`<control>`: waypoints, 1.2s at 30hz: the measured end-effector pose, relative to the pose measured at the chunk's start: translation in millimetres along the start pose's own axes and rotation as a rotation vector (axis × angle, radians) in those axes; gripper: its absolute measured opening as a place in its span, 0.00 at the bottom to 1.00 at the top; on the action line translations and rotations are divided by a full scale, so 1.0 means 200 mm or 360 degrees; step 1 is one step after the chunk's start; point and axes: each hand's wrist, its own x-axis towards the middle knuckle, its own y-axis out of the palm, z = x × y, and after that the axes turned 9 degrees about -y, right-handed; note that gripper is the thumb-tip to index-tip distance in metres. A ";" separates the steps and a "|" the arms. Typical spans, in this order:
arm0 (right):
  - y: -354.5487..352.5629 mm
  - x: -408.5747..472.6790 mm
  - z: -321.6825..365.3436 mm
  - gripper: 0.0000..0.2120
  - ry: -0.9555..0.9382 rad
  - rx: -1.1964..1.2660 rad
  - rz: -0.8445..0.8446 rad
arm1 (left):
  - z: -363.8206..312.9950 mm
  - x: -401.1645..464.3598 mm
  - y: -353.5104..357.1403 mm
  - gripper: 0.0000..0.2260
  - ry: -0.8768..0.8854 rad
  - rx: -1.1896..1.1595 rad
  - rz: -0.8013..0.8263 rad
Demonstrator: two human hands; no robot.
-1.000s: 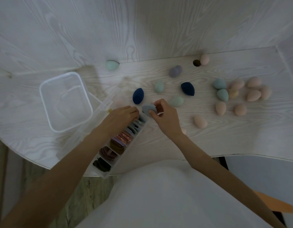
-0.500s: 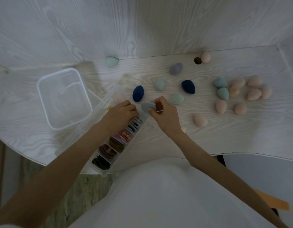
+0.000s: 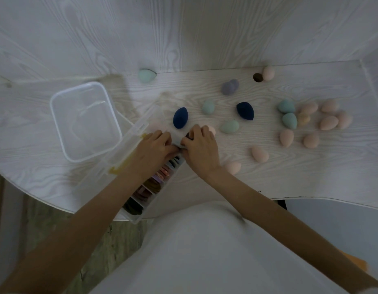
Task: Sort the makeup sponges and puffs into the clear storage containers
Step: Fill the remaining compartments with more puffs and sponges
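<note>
— Was there anything written that you could read from where you sat?

— No. I saw no word, number or brand mark anywhere.

— Not even on the divided organizer box (image 3: 141, 211)?

— Its plastic was plain as far as I could make out, and the square clear container (image 3: 63, 132) beside it carried no label that I could see. The light was dim, so any fine print would have been too small for me to tell.
</note>
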 end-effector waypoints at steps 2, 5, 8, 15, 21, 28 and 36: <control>-0.02 -0.01 -0.01 0.05 -0.0059 0.0092 -0.0033 | 0.00 0.00 0.00 0.15 -0.0011 0.0014 0.0020; -0.03 0.00 -0.03 0.02 -0.0141 0.0109 -0.0078 | 0.00 0.00 0.00 0.10 -0.0014 0.0041 0.0035; 0.00 0.05 -0.02 0.05 -0.0230 -0.0026 0.0071 | 0.01 -0.01 0.01 0.09 0.0018 0.0039 0.0042; 0.00 0.08 0.00 0.05 -0.0239 0.0001 0.0187 | 0.01 -0.01 0.01 0.13 0.0016 0.0004 0.0014; 0.01 0.05 -0.05 0.05 -0.0177 0.0214 0.0162 | 0.00 -0.02 0.03 0.07 -0.0020 -0.0142 -0.0004; -0.05 0.02 -0.12 0.05 0.0244 0.0933 0.0044 | -0.08 -0.12 -0.04 0.12 -0.0367 -0.0462 -0.0085; -0.30 0.22 -0.03 0.14 0.0245 0.1518 0.0112 | -0.10 -0.30 -0.35 0.10 -0.0674 -0.0176 -0.0848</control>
